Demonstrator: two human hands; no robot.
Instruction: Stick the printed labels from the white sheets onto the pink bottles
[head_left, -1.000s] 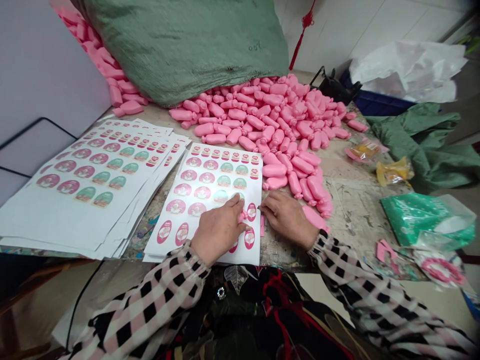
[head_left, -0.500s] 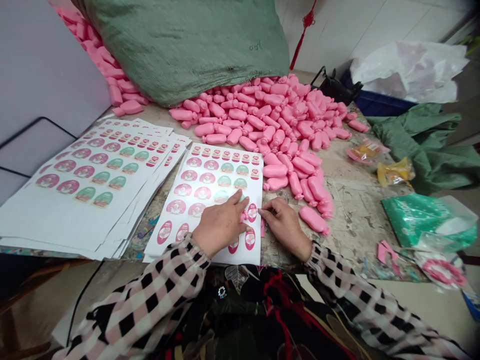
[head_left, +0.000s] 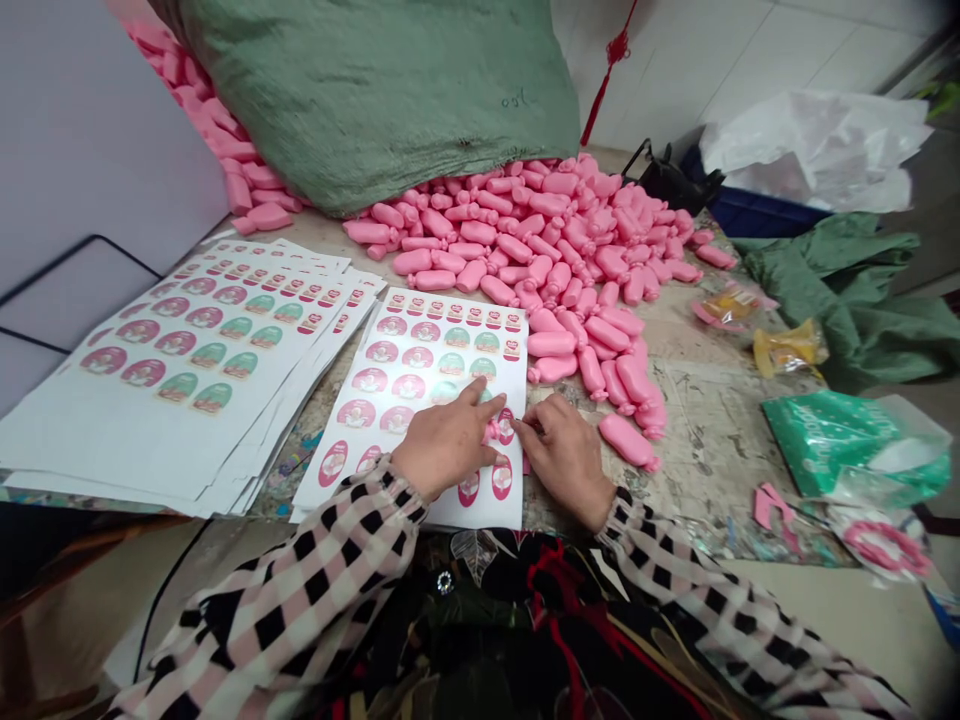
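A white sheet of stickers lies in front of me, printed with rows of pink and green labels. My left hand rests on it, index and middle fingers stretched over the paper. Between its thumb and index finger shows the knobbed end of a small pink bottle; the rest is hidden under the palm. At the sheet's right edge, my right hand pinches the rim of a pink oval sticker between thumb and index finger. How far the sticker has lifted, I cannot tell.
Pink bottles form a large heap behind the sheet, under a green sack. More sticker sheets are stacked at left. To the right lie small wrapped packets, a green tissue pack and a pink ring.
My right thumb and index finger have shifted slightly at the oval sticker's edge. The left hand keeps its place on the sheet. The whole view has moved a little.
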